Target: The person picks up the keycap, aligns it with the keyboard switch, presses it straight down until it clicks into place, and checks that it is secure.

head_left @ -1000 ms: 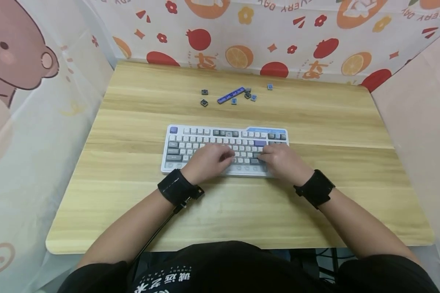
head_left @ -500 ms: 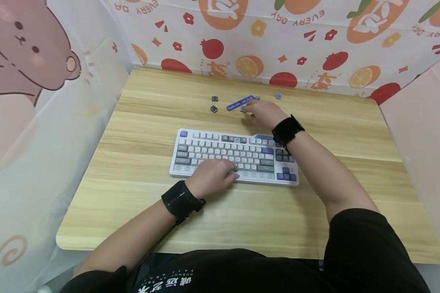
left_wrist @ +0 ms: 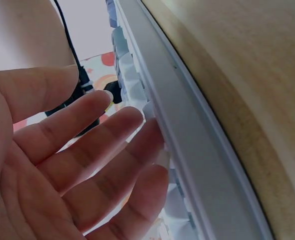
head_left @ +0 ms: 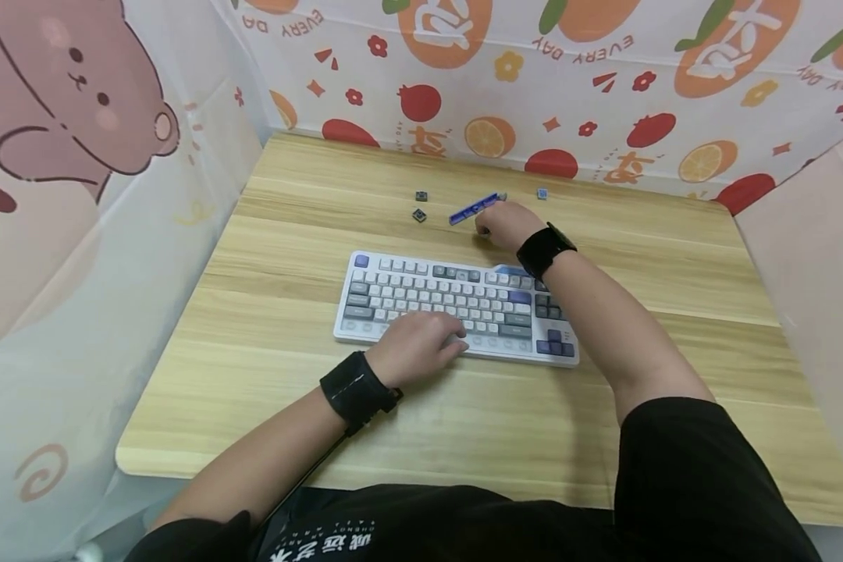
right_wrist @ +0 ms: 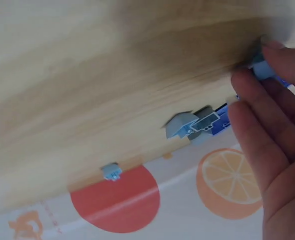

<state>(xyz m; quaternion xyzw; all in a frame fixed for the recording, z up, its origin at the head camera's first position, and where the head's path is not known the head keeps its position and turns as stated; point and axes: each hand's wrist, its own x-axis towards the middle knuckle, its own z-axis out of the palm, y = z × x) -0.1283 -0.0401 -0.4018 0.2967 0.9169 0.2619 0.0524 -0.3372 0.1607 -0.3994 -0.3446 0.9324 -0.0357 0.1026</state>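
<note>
My left hand (head_left: 416, 347) rests on the front edge of the white and grey keyboard (head_left: 435, 295), its fingers loosely bent over the lower keys. The left wrist view shows those fingertips (left_wrist: 150, 135) against the key sides, with nothing held. Beyond the keyboard, my right hand (head_left: 509, 225) is low over the table beside a blue strip (head_left: 472, 209). In the right wrist view, its thumb and forefinger pinch a small light-blue key switch (right_wrist: 262, 69). Another blue switch (right_wrist: 181, 125) and a dark one (right_wrist: 203, 122) lie near the strip's end, hidden by the hand in the head view.
Two dark key switches (head_left: 420, 206) lie left of the strip. One blue switch (head_left: 542, 193) sits alone at the back right. The wooden table (head_left: 309, 211) ends at a fruit-patterned curtain (head_left: 457, 117).
My right hand has left the keyboard and reached forward to the loose switches, now pinching one. The left hand has stayed at the keyboard's front edge. The head view has shifted.
</note>
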